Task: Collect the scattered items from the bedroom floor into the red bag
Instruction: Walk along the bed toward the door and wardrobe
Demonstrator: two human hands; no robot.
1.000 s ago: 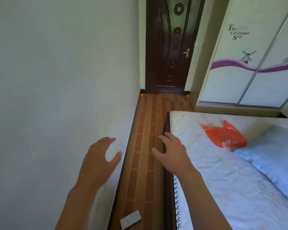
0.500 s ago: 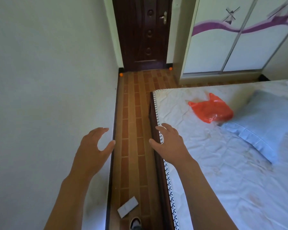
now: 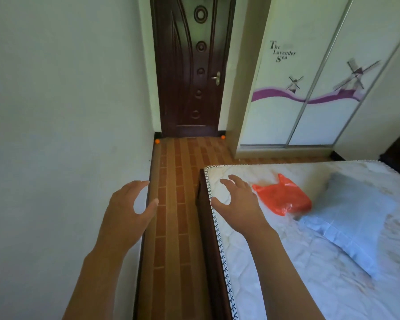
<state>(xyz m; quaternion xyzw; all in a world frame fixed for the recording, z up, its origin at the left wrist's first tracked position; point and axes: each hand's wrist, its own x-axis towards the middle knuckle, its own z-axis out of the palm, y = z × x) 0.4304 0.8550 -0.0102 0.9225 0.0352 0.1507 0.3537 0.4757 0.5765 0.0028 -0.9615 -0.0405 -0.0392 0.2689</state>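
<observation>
Just right of the right hand (image 3: pixel 239 205), on the mattress (image 3: pixel 286 262): the red bag (image 3: pixel 281 197), a thin, crinkled plastic sack, slumped nearly flat, its two handle ears pointing up and away toward the wardrobe (image 3: pixel 310 72). Long axis running from near the right fingertips (image 3: pixel 226 182) diagonally toward the pale blue pillow (image 3: pixel 346 222), far end touching or just overlapping that pillow's edge. Close beside the right hand, not yet touched; well apart from the left hand (image 3: pixel 128 211), with the strip of floor (image 3: pixel 180 199) and the dark bed frame (image 3: pixel 204 227) lying between. Right hand clearly the nearer, so likely the one to take the bag, by a short reach rightward.

Both hands empty, held palm down, fingers spread and loosely bent, thumbs turned inward toward each other. Left hand hovering over the foot of the pale wall (image 3: pixel 56 135); right hand over the mattress corner, above its stitched cross-pattern trim.

Far ahead of both hands, at the foot of the dark carved door (image 3: pixel 189 72): two small orange balls (image 3: pixel 157 141), round and smooth, one in the left corner by the wall, the other (image 3: pixel 222 137) at the right door jamb. Probably among the scattered items; no other loose item visible on the floor from here.

Floor: brown brick-pattern tile, hard and glossy. Mattress: white quilted fabric, soft, faintly stained. Bag likely limp and slippery, needing a pinch at a handle rather than a flat press
</observation>
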